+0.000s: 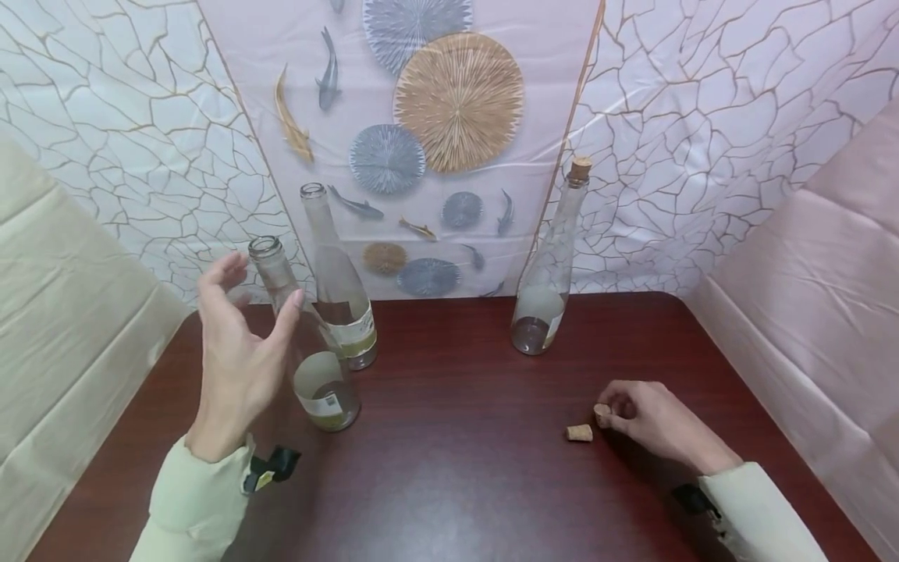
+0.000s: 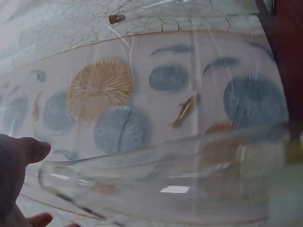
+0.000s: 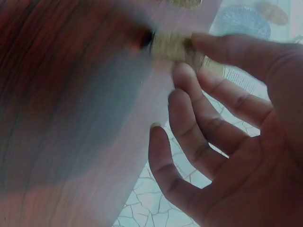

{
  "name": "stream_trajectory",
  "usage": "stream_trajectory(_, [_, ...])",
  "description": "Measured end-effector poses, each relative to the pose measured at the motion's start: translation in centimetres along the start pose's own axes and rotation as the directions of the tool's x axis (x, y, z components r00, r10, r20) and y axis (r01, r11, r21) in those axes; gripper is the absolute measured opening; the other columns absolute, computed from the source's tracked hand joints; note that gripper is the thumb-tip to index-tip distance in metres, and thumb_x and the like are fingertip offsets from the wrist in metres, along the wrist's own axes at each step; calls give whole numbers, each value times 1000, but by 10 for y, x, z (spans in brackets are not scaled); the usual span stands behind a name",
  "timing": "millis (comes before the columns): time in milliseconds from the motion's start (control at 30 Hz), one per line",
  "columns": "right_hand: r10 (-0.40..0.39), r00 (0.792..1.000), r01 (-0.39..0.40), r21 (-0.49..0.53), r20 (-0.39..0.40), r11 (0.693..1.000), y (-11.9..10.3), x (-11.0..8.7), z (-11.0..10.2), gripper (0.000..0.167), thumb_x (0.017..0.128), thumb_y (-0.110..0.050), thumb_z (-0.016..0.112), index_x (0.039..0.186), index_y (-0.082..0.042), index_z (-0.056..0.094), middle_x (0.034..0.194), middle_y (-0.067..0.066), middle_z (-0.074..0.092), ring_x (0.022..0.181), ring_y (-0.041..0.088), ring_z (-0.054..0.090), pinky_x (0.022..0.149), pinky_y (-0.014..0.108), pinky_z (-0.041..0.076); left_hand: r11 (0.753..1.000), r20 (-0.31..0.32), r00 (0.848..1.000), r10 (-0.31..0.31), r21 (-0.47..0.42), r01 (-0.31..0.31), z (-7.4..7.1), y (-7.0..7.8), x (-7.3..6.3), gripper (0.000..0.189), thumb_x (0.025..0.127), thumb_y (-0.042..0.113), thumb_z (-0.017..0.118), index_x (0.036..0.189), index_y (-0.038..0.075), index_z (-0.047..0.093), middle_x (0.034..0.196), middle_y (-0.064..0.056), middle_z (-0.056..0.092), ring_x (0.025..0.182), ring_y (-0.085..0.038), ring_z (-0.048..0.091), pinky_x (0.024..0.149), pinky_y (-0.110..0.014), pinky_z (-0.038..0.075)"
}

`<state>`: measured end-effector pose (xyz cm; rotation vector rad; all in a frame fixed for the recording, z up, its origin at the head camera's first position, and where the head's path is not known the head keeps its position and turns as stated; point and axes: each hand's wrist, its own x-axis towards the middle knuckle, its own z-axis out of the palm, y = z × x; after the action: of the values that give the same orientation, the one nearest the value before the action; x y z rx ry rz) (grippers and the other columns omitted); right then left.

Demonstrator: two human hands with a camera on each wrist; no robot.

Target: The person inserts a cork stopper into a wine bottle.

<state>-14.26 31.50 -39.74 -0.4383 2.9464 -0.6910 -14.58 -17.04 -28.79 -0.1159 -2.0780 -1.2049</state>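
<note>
At the left, my left hand [image 1: 242, 351] is held up beside the neck of a clear glass bottle [image 1: 326, 386], its fingers spread and holding nothing. That bottle has no stopper in its mouth; in the left wrist view the same bottle [image 2: 161, 189] lies across the lower part, next to the thumb. On the right, my right hand [image 1: 653, 421] pinches a cork [image 1: 602, 415] between thumb and fingertips, close over the table. The right wrist view shows this cork [image 3: 168, 46] in the pinch. A second cork [image 1: 579, 433] lies on its side just left of it.
Another uncorked bottle [image 1: 344, 312] stands right behind the left one. Farther right, a bottle [image 1: 539, 312] with a cork [image 1: 579, 169] in its mouth stands near the table's back edge. The dark red table [image 1: 449, 468] is bounded by patterned cloth [image 1: 646, 156] at back and sides.
</note>
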Motion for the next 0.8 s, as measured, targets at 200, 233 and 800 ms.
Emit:
stream_trajectory(200, [5, 1000, -5, -14, 17, 1000, 2, -5, -1, 14, 86, -16, 78, 87, -21, 65, 70, -12, 62, 64, 0, 55, 58, 21, 44, 995, 137, 986, -93, 33, 89, 1, -11, -1, 55, 95, 23, 73, 140, 6, 46, 125, -7, 63, 112, -8, 60, 97, -14, 46])
stream_trajectory(233, [7, 1000, -7, -18, 19, 1000, 2, -6, -1, 15, 86, -16, 79, 87, -20, 65, 71, -11, 62, 65, 0, 55, 58, 21, 44, 995, 142, 985, -98, 33, 95, 1, -13, -2, 54, 95, 24, 73, 139, 6, 47, 124, -7, 65, 109, -6, 61, 96, -13, 47])
stream_trajectory(800, [-2, 1000, 2, -13, -17, 1000, 7, -7, 2, 8, 90, -19, 75, 91, -23, 68, 73, -15, 64, 68, -2, 58, 62, 21, 47, 994, 212, 977, -6, 108, -17, -8, -18, -2, 36, 93, 22, 76, 124, 9, 62, 110, -6, 75, 97, 17, 59, 84, -5, 49])
